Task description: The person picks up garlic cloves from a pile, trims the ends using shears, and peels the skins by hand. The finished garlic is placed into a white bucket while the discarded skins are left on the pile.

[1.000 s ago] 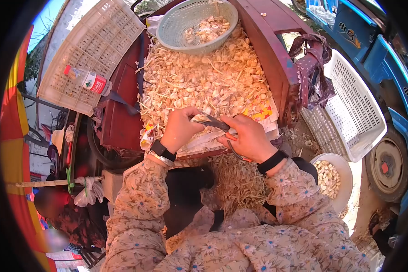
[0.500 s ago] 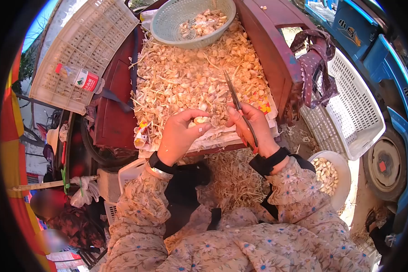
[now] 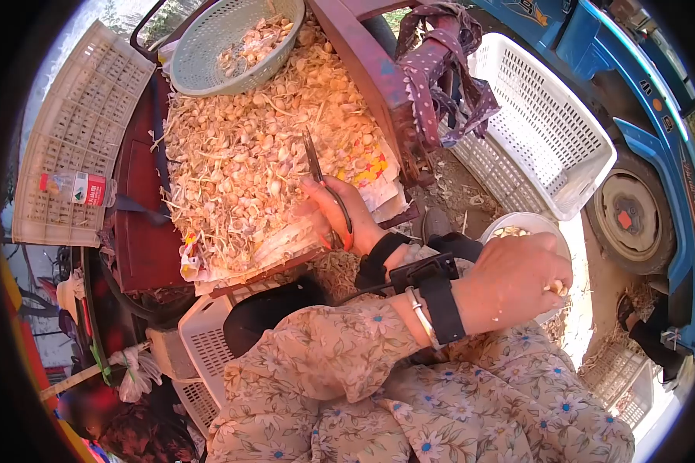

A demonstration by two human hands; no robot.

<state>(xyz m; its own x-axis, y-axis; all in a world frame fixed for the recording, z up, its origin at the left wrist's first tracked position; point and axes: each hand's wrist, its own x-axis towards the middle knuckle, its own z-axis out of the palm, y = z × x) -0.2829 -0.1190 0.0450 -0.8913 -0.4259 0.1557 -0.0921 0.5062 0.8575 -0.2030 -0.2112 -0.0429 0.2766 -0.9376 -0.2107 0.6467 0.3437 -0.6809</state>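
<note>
My left hand [image 3: 517,282] is stretched across to the right, over the white bucket [image 3: 567,255]; its fingers are closed around pale garlic cloves [image 3: 556,288]. My right hand [image 3: 344,220] holds scissors [image 3: 314,158] with red handles, blades pointing up and away from me. It is above the near right edge of a heap of garlic cloves [image 3: 262,147] spread on the red table. A green-grey colander [image 3: 197,58] with more garlic stands at the far end of the heap.
A white plastic crate [image 3: 548,116] lies right of the table, beside a blue vehicle [image 3: 610,62] with a wheel. A spotted cloth [image 3: 444,69] hangs on the table frame. A bottle [image 3: 77,188] lies on the beige crate [image 3: 85,116]. Another person [image 3: 143,432] is at lower left.
My left hand has moved from over the heap across my right arm to the bucket, still with garlic. My right hand keeps the scissors. The view has shifted to the right.
</note>
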